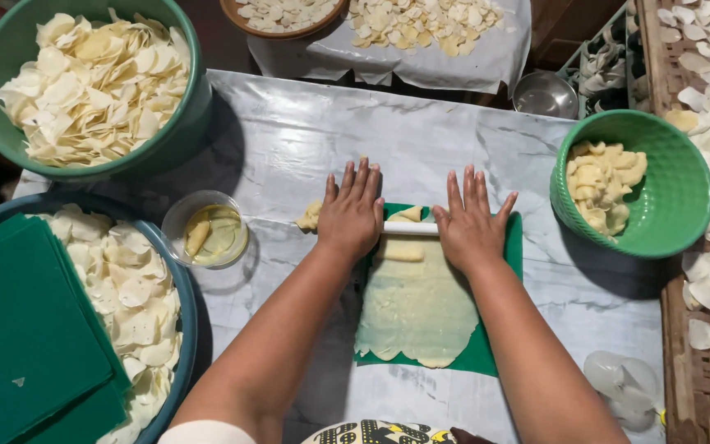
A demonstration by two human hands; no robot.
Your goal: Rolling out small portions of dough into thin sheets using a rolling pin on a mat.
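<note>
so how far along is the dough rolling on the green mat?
Done: near part of the dough sheet lies thin and flat on the green mat; bowls of thin rounds stand filled. In hand: left hand and right hand press flat on the white rolling pin. Left: thicker lumps beyond the pin and dough pieces in the green basket.

Both flat hands (408, 220) on white rolling pin (409, 228) over flattened dough (417, 308)
</note>
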